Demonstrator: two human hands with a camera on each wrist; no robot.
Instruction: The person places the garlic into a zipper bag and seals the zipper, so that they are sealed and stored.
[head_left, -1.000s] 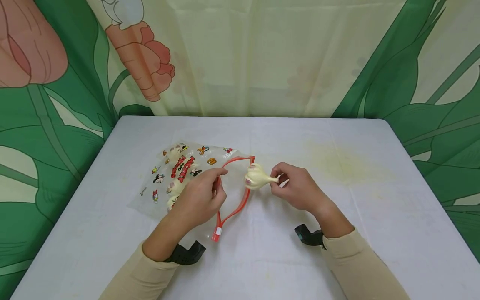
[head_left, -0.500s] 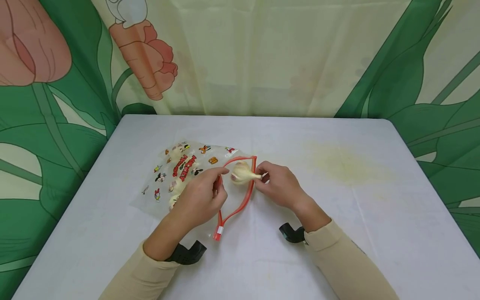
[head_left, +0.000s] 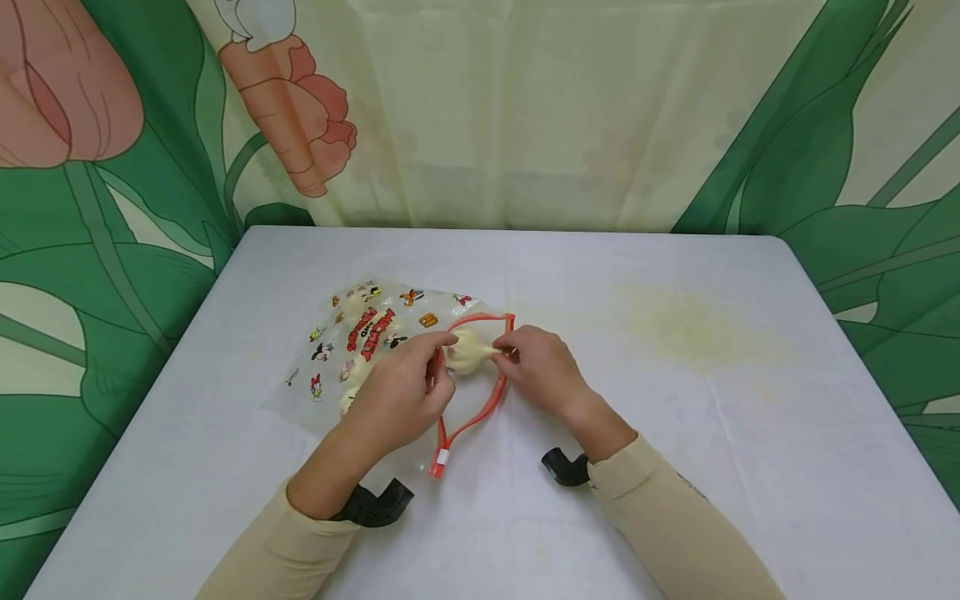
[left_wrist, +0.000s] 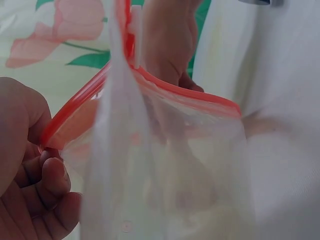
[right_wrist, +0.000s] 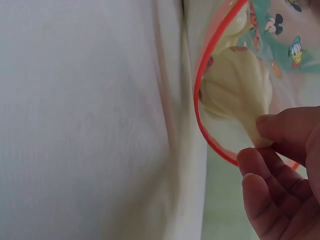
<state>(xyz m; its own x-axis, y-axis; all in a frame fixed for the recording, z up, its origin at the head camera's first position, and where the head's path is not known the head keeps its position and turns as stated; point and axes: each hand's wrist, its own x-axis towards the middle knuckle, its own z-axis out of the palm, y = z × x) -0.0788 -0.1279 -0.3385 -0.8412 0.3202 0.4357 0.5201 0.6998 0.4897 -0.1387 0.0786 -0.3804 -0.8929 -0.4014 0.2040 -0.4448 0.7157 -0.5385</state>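
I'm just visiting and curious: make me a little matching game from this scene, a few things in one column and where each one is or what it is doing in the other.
Things:
1. left hand
2. right hand
3. garlic bulb
4. table

States:
a. passing through the red-rimmed mouth
b. pinches the bulb's stem
c. white cover with a yellowish stain
d. holds the bag's red rim open

Pairs: 1-d, 2-b, 3-a, 4-c

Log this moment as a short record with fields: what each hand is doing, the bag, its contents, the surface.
left hand: pinches the red zip rim, holding the mouth open
right hand: pinches the stem of a garlic bulb, which sits in the mouth
bag: clear zip bag with cartoon prints, lying on the table, mouth toward the right hand
contents: pale lumps show through the plastic, likely more garlic
table: white cloth with a faint yellowish stain
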